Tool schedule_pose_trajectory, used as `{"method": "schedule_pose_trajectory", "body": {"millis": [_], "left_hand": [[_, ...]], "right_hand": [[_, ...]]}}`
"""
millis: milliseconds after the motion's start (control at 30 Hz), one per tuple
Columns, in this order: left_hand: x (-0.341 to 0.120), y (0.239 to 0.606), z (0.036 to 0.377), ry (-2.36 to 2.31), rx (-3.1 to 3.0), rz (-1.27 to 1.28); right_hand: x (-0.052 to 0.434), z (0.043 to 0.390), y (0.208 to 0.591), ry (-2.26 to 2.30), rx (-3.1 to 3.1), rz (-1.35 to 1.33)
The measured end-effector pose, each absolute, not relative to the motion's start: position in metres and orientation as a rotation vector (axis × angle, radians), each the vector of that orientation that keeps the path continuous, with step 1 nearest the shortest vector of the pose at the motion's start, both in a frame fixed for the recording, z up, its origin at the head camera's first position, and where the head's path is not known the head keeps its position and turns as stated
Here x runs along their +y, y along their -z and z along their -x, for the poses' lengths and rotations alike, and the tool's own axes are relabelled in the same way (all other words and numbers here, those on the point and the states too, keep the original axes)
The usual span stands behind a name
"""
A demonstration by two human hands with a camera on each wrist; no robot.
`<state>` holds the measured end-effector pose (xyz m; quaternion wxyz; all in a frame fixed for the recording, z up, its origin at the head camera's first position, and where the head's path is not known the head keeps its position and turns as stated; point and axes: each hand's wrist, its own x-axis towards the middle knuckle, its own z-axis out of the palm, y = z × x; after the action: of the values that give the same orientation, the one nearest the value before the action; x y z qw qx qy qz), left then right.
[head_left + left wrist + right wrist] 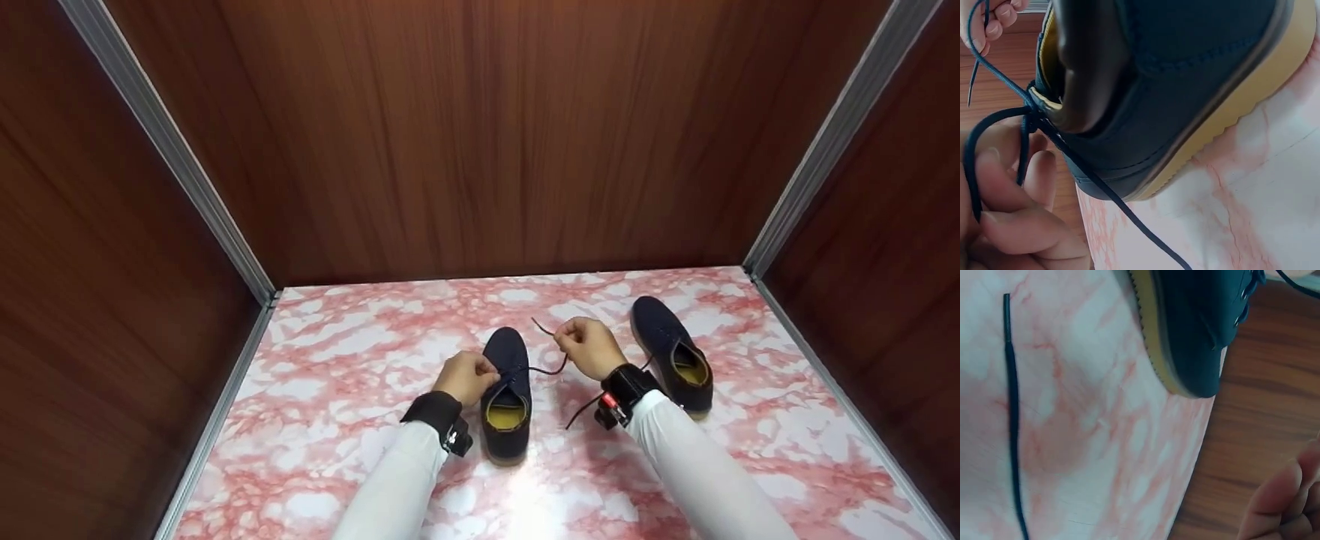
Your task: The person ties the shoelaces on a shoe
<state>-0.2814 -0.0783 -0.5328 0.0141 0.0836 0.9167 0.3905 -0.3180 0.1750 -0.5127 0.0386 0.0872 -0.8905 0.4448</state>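
A dark navy lace-up shoe [507, 444] with a yellow lining stands between my hands, toe away from me. At its left side, my left hand [466, 377] pinches a loop of the shoelace [989, 116] near the knot at the throat. My right hand [590, 347], to the right of the shoe, pinches the other part of the lace [553, 371], drawn out sideways with its tip past the fingers. A further lace length [1143, 225] hangs down the shoe's side in the left wrist view. The right wrist view catches only some fingers [1275, 492].
A matching shoe [664, 330] stands at the right, beyond my right forearm. Its loose lace [1013, 399] stretches leftward over the red-and-white marbled tabletop [337, 420]. Brown wood-grain panels [480, 150] with grey metal corner posts [172, 165] enclose the back and sides.
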Motion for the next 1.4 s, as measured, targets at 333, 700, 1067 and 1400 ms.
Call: {"method": "schedule_pose_trajectory", "body": {"millis": [333, 700, 1067, 1400], "left_hand": [[-0.077, 0.534, 0.28, -1.188, 2.839, -0.237], [-0.076, 0.539, 0.281, -1.218, 2.863, -0.23], [-0.074, 0.538, 0.28, -1.255, 2.835, -0.213], [-0.075, 0.538, 0.279, -1.274, 2.815, -0.198]], "right_hand": [[0.164, 0.307, 0.503, -1.153, -2.864, -0.605], [0.156, 0.299, 0.511, -0.971, -2.965, -0.824], [0.146, 0.294, 0.517, -0.99, -2.954, -0.822], [0.138, 0.29, 0.523, -1.011, -2.882, -0.731]]}}
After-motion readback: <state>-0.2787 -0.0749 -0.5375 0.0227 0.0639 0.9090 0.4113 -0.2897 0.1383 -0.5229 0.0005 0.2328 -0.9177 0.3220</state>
